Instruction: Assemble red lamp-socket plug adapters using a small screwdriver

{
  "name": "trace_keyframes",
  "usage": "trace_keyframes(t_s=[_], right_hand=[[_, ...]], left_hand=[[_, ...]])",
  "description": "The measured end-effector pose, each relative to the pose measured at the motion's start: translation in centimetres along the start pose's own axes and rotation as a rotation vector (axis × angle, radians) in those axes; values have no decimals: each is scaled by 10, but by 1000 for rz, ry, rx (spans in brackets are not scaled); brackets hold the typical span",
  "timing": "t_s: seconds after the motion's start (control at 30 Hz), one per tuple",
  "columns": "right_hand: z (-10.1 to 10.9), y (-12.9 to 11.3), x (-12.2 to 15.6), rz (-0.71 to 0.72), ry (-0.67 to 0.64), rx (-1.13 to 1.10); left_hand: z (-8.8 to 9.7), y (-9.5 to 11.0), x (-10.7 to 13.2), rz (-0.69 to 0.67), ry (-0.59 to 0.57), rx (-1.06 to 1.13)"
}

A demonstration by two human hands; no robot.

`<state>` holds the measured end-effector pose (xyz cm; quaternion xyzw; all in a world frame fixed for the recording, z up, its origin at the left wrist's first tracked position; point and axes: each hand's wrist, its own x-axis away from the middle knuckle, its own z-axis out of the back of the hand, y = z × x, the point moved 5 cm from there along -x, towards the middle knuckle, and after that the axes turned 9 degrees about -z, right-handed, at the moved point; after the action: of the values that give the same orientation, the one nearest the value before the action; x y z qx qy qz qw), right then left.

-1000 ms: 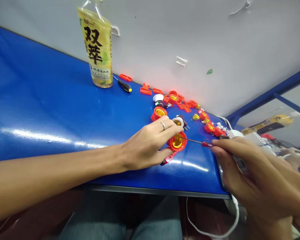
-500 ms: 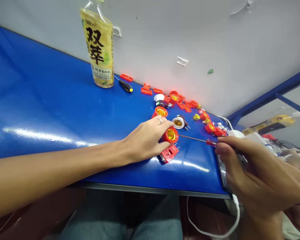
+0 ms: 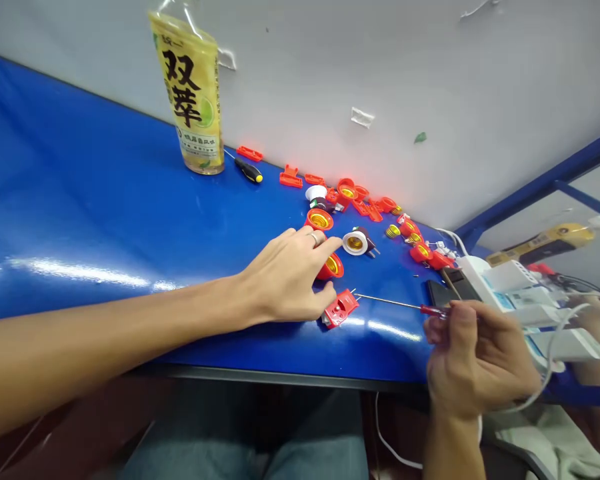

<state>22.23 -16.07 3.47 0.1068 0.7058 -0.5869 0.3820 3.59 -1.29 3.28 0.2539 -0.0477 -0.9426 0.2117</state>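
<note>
Socket of red plastic is lying right of centre in frame, probably feeling light, stiff, slick; outer wall is offering best hold | left hand: fingers are curving over it, grip unclear | right hand: fingers are pinching screwdriver, tip pointing toward red plug piece

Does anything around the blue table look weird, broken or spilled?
The drink bottle looks a bit odd, standing on the blue table near a black screwdriver and red plastic parts. Above, ragged white scraps cling to the wall, perhaps left from something torn off. I see no spill or clear breakage.
</note>
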Motion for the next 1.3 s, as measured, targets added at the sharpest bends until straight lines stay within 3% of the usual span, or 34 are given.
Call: trace_keyframes(t_s=[0.2,0.3,0.4,0.7,0.9,1.13,1.3], right_hand=[[8,10,1,-171,77,-96],[9,13,0,-200,81,-79],[9,15,0,-189,96,-51],[7,16,2,-213,55,-31],[9,19,2,-228,38,-32],[9,17,3,-251,11,10],[7,16,4,-256,12,22]], left_hand=[[24,24,5,-391,242,-28],[29,36,8,-559,222,-47],[27,40,9,-639,150,-37],[29,22,1,-624,71,-6],[18,2,-5,-583,-173,54],[16,-13,-9,-443,-169,180],[15,-24,-10,-375,-190,156]])
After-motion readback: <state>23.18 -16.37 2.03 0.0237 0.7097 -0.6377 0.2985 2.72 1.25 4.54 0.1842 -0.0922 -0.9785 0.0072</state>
